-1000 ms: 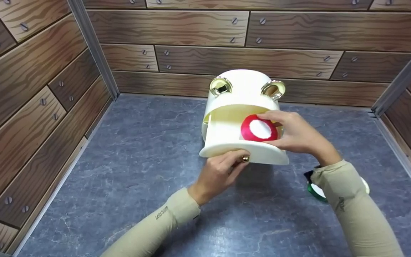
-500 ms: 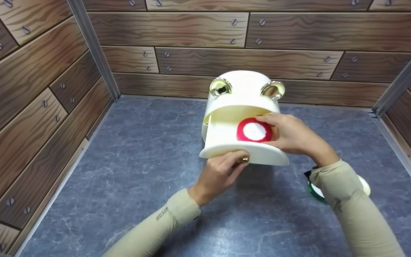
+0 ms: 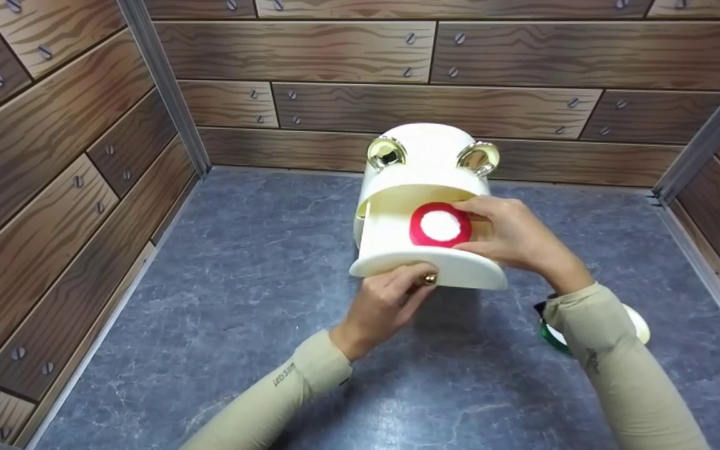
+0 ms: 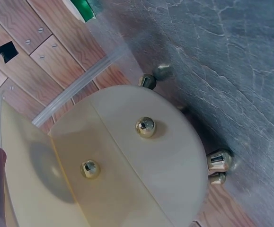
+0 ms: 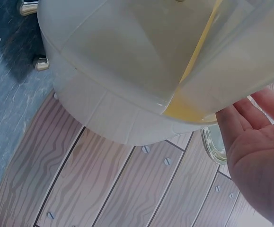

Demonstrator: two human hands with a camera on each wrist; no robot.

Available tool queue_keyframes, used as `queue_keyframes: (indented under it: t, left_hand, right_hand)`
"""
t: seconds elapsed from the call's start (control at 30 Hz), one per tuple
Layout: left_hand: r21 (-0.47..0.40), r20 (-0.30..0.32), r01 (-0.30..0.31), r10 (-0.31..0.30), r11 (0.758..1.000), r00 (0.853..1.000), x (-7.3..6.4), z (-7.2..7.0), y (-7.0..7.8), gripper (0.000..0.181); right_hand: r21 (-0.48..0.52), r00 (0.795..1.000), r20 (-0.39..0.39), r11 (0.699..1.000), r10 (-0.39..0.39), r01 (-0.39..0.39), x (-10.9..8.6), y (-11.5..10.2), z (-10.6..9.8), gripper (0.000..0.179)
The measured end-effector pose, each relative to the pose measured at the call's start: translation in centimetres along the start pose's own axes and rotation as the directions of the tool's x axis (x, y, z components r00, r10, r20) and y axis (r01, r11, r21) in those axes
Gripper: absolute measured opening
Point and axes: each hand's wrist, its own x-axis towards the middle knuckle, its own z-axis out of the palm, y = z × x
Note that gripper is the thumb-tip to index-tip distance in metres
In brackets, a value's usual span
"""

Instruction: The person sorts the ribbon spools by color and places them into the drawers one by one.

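A cream rounded drawer box (image 3: pixel 429 144) with gold ring-shaped ears stands near the back wall, its top drawer (image 3: pixel 469 270) pulled out. My left hand (image 3: pixel 384 300) pinches the drawer front's small gold knob (image 3: pixel 430 279). With thumb and fingers spread around its right side, my right hand (image 3: pixel 510 234) holds a roll of red ribbon (image 3: pixel 440 225) with a white centre, over the drawer just behind its front. Below, in the left wrist view, two more drawer fronts with gold knobs (image 4: pixel 145 126) are closed. The right wrist view shows the box's side, the ribbon hidden there.
A green-edged roll (image 3: pixel 555 339) with a white centre lies on the marbled grey floor (image 3: pixel 241 300), partly hidden under the right sleeve (image 3: pixel 604 325). A pale rounded thing (image 3: pixel 638 325) shows beyond that sleeve. Wood-patterned walls (image 3: pixel 347 50) enclose the back and sides.
The right hand has shifted the red ribbon roll a little to the left over the drawer, turning it flatter to the head camera. The left hand stays on the knob.
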Motion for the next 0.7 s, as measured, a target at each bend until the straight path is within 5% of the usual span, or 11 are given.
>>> queue_keyframes:
  t: [0.4,0.57,0.7]
  left_hand:
    - [0.009,0.003,0.002,-0.002,1.000,1.000,-0.1,0.0,-0.1,0.021]
    - [0.008,0.006,0.008,-0.008,1.000,1.000,-0.1,0.0,-0.1,0.021]
    - [0.012,0.005,0.003,-0.003,1.000,1.000,-0.1,0.0,-0.1,0.022]
  right_hand:
    - [0.060,0.997,-0.070,0.997,-0.037,0.041,-0.5,0.2,-1.0,0.052]
    - [0.112,0.985,-0.166,0.992,-0.046,0.065,-0.6,0.2,-1.4,0.035]
    - [0.143,0.953,-0.293,0.983,-0.071,0.117,-0.3,0.3,-1.6,0.031]
